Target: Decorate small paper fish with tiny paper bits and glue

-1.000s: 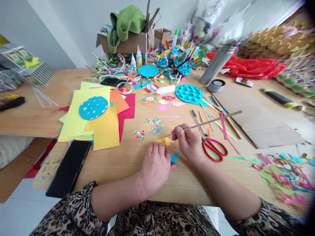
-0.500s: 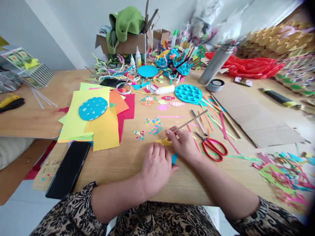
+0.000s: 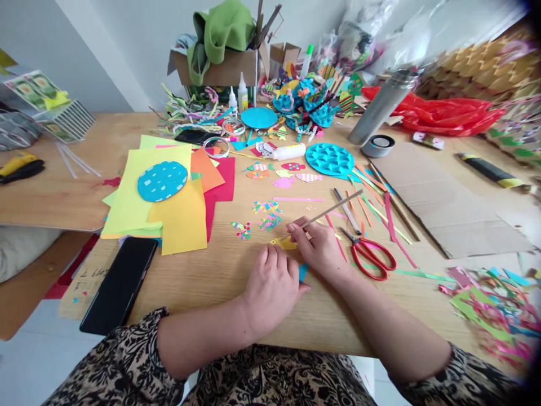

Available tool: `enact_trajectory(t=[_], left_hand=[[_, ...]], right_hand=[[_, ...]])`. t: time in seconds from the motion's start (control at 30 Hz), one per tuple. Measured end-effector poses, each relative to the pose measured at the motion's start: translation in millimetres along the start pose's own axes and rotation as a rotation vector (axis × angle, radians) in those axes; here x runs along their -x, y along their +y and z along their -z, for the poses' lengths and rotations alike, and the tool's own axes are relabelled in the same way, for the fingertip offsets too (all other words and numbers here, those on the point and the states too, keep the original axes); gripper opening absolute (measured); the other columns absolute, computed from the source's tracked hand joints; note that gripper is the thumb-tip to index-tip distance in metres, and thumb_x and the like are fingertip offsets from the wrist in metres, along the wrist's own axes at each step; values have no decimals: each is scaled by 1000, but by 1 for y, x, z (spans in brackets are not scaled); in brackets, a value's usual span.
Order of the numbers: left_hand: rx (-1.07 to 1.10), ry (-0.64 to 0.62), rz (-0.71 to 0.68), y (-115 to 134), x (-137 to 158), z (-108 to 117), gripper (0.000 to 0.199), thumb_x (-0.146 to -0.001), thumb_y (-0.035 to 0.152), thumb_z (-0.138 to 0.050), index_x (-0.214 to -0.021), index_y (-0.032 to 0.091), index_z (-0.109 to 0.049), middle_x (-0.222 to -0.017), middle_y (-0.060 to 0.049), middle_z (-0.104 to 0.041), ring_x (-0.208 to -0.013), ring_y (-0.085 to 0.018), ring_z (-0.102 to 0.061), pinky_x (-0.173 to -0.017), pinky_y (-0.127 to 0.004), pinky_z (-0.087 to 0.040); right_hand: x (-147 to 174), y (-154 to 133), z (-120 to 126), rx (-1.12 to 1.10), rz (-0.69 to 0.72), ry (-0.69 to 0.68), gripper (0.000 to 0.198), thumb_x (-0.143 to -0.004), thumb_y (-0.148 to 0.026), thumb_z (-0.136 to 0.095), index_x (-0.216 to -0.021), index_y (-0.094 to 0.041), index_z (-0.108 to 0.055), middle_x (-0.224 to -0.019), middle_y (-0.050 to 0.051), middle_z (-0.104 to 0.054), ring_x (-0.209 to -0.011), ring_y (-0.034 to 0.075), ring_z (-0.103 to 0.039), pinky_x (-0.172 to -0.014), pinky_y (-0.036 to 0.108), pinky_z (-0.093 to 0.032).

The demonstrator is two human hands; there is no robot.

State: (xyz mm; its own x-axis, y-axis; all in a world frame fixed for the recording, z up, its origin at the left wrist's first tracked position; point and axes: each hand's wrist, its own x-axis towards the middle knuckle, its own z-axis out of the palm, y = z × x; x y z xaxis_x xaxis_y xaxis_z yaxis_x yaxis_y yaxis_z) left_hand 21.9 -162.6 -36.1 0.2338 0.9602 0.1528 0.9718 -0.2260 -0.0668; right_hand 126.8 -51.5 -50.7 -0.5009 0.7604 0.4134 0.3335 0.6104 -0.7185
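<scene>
A thin wooden stick (image 3: 340, 204) is pinched in my right hand (image 3: 319, 248), slanting up to the right. Its lower tip comes down on a small yellow paper fish (image 3: 287, 243), partly covered by my right fingers. My left hand (image 3: 273, 287) lies palm down, its fingertips at the fish's near edge and its thumb out to the right. Between the hands a piece of blue paper (image 3: 303, 273) shows, mostly hidden. Just beyond are small heaps of paper confetti (image 3: 270, 221) and a pink paper fish (image 3: 283, 182). Red-handled scissors (image 3: 372, 256) lie right of my right hand.
Coloured paper sheets (image 3: 183, 225) and a black phone (image 3: 119, 285) are at left. A white glue bottle (image 3: 289, 151), a blue scalloped disc (image 3: 329, 160) and a steel flask (image 3: 382, 107) stand or lie farther back. Cardboard (image 3: 443, 197) and paper scraps (image 3: 490, 307) are at right.
The view has shifted slightly. My right hand and the stick stay over the yellow fish, and my left hand keeps its place beside it.
</scene>
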Motion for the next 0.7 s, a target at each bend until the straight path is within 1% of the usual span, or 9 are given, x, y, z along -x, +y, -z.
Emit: enact_trajectory(t=[0.17, 0.4, 0.6, 0.7], left_hand=[[-4, 0, -7, 1, 0, 3, 52, -81, 57, -65, -95, 7, -63, -111, -27, -66, -107, -34, -62, -95, -43, -42], [1, -14, -5, 1, 0, 3, 50, -81, 56, -65, -93, 8, -61, -109, -26, -67, -107, -34, -62, -95, -44, -41], [2, -23, -9, 1, 0, 3, 47, -82, 55, -65, -91, 9, -60, -108, -26, -67, -106, -34, -63, -94, -44, -41], [5, -28, -8, 1, 0, 4, 46, -82, 54, -65, -91, 9, -59, -111, -28, -66, -108, -34, -62, -95, -45, -41]], right_hand=[[0, 0, 0, -15, -40, -12, 27, -96, -31, -48, -73, -20, -58, -62, 1, -63, -56, 13, -60, -54, 24, -47], [1, -1, 0, -2, -49, -34, 27, -96, -32, -47, -75, -20, -59, -64, 2, -64, -57, 14, -61, -53, 24, -47], [1, 0, 0, -9, -45, -35, 30, -96, -33, -46, -72, -20, -58, -66, 3, -64, -57, 14, -60, -54, 25, -47], [1, 0, 0, 6, -43, -32, 31, -96, -34, -46, -72, -20, -58, -65, 3, -63, -58, 14, -60, -55, 26, -48]])
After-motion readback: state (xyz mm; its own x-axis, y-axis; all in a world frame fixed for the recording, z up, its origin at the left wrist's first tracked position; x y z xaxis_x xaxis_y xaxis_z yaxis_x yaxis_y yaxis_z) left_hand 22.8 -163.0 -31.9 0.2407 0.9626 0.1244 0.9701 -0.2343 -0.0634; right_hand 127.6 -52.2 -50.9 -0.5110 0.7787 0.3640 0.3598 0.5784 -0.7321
